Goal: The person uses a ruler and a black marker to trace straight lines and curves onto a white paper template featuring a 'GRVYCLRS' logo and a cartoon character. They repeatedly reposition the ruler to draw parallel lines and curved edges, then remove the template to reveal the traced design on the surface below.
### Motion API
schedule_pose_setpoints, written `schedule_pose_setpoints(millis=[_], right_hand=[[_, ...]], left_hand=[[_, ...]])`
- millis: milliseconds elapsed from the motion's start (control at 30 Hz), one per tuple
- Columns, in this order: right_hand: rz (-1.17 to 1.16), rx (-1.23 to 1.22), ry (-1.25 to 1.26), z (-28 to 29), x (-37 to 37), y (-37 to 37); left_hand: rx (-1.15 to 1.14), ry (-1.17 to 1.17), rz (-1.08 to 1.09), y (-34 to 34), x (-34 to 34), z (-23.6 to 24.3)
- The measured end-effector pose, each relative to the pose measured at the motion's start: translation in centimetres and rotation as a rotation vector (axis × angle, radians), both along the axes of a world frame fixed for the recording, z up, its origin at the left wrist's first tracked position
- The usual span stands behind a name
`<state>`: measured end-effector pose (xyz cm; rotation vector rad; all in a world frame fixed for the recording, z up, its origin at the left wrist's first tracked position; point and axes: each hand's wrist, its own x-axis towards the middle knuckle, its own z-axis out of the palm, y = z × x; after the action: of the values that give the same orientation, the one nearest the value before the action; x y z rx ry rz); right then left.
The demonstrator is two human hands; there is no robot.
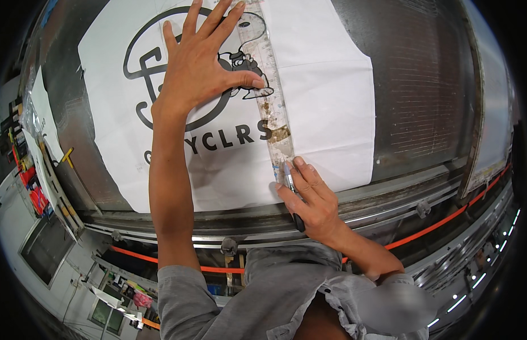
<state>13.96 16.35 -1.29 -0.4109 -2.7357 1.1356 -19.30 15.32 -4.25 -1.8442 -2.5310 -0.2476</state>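
Note:
A white cut panel (331, 107), likely fabric, lies flat with a black circular emblem, lettering and a cartoon figure printed on it. A clear, stained ruler (278, 105) runs lengthwise across the panel, just right of the middle. My left hand (201, 65) is spread over the print, its fingers stretched out and its thumb resting at the ruler. Near the ruler's lower end, my right hand (314, 201) pinches a slim pen-like tool (290, 180) with a dark back end. The tool's tip is close to the ruler; whether it touches the panel I cannot tell.
A dark work table (416, 102) lies under the panel, with a metal rail (382, 214) along its near edge. An orange strip (433, 228) runs below the rail. To the right stands a framed pale screen (493, 102). A yellow-handled tool (67, 154) sits at the left.

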Motion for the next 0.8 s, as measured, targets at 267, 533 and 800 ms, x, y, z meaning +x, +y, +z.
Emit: schedule_pose_setpoints(millis=[267,533,800], right_hand=[[-0.004,-0.007,0.006,-0.05,-0.06,-0.04],[-0.013,-0.003,0.009,-0.02,-0.11,0.0],[-0.029,-0.013,0.024,0.21,-0.39,0.09]], left_hand=[[0.008,-0.013,0.005,-0.07,0.04,-0.06],[0.005,-0.013,0.012,0.02,0.22,0.04],[0.0,-0.048,0.001,0.04,0.23,0.4]])
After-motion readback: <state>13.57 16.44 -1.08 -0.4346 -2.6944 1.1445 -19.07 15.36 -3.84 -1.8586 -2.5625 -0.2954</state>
